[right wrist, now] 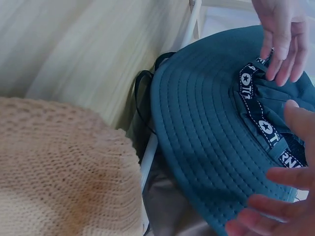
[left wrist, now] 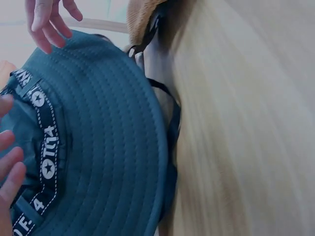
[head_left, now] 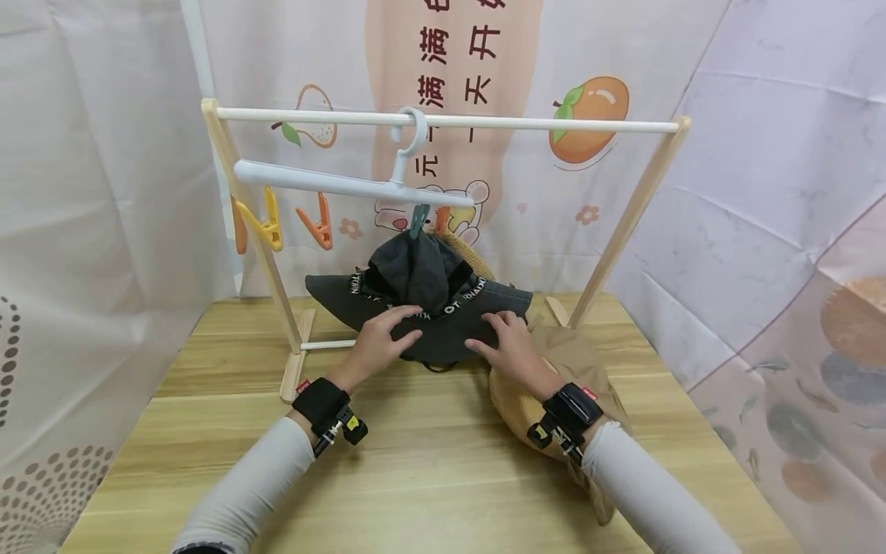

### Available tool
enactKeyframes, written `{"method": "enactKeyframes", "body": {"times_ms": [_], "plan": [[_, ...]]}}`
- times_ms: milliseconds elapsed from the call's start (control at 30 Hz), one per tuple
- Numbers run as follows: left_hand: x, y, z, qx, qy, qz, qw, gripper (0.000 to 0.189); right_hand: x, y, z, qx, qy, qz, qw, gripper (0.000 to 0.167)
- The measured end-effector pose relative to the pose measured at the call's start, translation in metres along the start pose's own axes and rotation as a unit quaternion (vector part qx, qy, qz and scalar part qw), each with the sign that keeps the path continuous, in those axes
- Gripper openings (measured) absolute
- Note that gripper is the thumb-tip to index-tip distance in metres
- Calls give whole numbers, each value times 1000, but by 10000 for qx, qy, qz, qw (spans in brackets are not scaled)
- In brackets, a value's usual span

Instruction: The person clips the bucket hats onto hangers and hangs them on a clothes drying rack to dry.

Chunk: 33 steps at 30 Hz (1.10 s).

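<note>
A dark bucket hat (head_left: 443,327) with a lettered black band hangs from the hanger (head_left: 346,182) by a teal clothespin (head_left: 418,221) at its crown. Its wide stitched brim faces forward and a thin dark cord (left wrist: 170,98) loops below it. My left hand (head_left: 379,342) is at the left part of the brim, thumb and fingers spread apart. On the brim's other side is my right hand (head_left: 514,350), fingers also apart and loosely bent. In the right wrist view both hands show around the lettered band, with nothing gripped between the fingers.
The hanger hooks on a white rod (head_left: 554,123) of a wooden rack. Yellow (head_left: 270,223) and orange clothespins (head_left: 318,223) hang at its left; another orange one (head_left: 441,219) is beside the teal one. A tan knitted hat (head_left: 515,408) lies on the table (head_left: 415,462) under my right forearm.
</note>
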State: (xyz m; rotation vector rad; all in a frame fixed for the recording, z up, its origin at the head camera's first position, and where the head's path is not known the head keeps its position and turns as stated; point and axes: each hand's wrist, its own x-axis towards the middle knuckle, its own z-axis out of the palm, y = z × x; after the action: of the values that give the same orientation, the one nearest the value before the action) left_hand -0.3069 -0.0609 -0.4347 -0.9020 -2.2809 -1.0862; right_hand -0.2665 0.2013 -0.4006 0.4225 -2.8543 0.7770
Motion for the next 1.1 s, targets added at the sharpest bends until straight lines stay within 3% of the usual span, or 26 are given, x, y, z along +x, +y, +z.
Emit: {"method": "enactKeyframes", "body": {"times_ms": [267, 600, 833, 1100], "plan": [[-5, 6, 17, 201, -851, 45, 9962, 51, -21, 14, 0, -303, -319, 242, 9987, 71], [-9, 12, 40, 84, -1254, 93, 9920, 53, -47, 21, 8, -461, -358, 386, 9975, 72], [-18, 14, 54, -1, -1416, 21, 9899, 55, -67, 17, 17, -418, -754, 782, 9932, 81], [-19, 19, 60, 103, -1751, -89, 9845, 55, -79, 20, 25, -771, -495, 765, 9928, 72]]}}
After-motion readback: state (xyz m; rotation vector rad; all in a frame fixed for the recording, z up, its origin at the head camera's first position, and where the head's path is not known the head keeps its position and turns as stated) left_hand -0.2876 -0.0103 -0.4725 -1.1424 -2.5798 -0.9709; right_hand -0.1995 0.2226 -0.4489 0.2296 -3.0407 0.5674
